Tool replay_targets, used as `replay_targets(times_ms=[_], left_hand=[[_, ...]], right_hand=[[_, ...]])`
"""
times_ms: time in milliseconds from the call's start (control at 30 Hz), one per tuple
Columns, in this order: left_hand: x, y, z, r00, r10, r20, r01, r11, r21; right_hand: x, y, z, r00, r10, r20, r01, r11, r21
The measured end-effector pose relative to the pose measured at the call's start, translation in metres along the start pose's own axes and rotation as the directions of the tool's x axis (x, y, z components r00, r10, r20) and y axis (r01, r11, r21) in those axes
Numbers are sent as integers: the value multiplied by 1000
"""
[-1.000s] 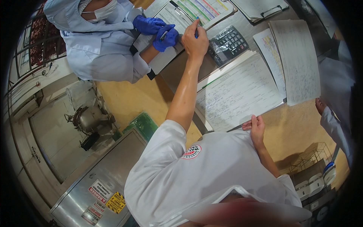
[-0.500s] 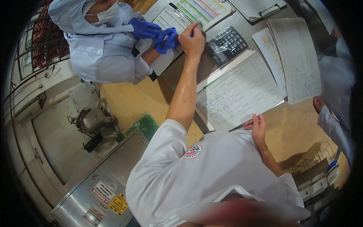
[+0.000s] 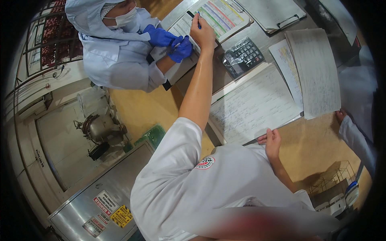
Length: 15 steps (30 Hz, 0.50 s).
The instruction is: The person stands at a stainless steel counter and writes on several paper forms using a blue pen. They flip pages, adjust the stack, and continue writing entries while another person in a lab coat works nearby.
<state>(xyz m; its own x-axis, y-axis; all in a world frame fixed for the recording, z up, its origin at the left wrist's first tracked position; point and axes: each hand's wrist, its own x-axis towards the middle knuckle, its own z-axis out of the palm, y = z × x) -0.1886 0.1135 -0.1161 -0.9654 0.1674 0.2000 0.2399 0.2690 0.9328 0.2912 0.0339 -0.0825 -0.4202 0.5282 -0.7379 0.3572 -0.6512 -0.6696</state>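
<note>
My left hand reaches forward over a clipboard with printed sheets. Its fingers are closed around a slim blue pen-like thing, mostly hidden by the fingers. Nearer to me, my right hand rests at the front edge of an open stack of handwritten sheets, its fingers loosely apart with nothing gripped in them. A black calculator in clear plastic lies between the two hands, beyond the sheets. Just left of my left hand are a co-worker's blue-gloved hands, pinched together.
A masked co-worker in pale blue leans in from the left. At right, another person's hand is by lifted pages. A second clipboard lies at the back. A steel cabinet stands at lower left, a wire rack at lower right.
My left hand has moved slightly up and away over the clipboard. The gloved hands have drawn a little closer together. The view has shifted slightly; my right hand stays by the sheets' edge.
</note>
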Motion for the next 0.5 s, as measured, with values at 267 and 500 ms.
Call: replay_targets(times_ms=[267, 500], left_hand=[[0, 28, 0, 964, -263, 42, 265, 962, -72], [27, -10, 6, 989, -116, 89, 106, 987, 118]], right_hand=[[1, 6, -4, 1000, -9, 3, 9, 1000, -10], [-1, -1, -3, 1000, -17, -1, 17, 1000, -15]])
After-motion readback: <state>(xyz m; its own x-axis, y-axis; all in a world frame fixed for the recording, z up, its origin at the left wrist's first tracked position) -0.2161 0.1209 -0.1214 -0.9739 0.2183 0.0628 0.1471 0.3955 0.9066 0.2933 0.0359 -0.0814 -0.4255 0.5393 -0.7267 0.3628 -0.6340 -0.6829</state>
